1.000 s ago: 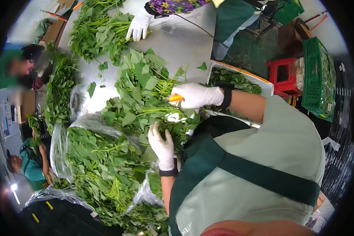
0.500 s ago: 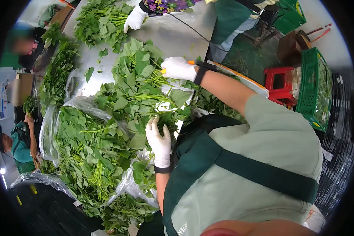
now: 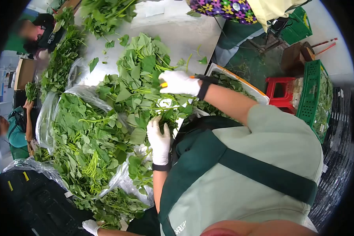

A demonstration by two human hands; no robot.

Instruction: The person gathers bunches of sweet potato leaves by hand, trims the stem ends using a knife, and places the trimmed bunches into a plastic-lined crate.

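Observation:
My right hand [image 3: 179,83], in a white glove, is closed around an orange-handled tool [image 3: 163,85]; its working end cannot be made out. It is over the right edge of a pile of leafy green stems [image 3: 139,63] on the metal table [image 3: 185,37]. Nearer my body, my left hand [image 3: 159,138], also gloved, has its fingers apart and touches leaves at the pile's near edge. Its fingertips are partly among the leaves. Beside it lies a large heap of greens [image 3: 78,145] on clear plastic sheeting [image 3: 124,179].
More greens [image 3: 106,15] lie at the table's far end. An orange-edged white container [image 3: 259,94] holds leaves beside my right arm. Beyond are a red stool [image 3: 277,92] and green crates [image 3: 308,88]. Co-workers stand around; one gloved hand [image 3: 91,227] shows at bottom left.
My right hand has shifted slightly nearer with the tool, and its fingers look more spread over the stems. My left hand stays about where it was. A co-worker's gloved hand left the far pile.

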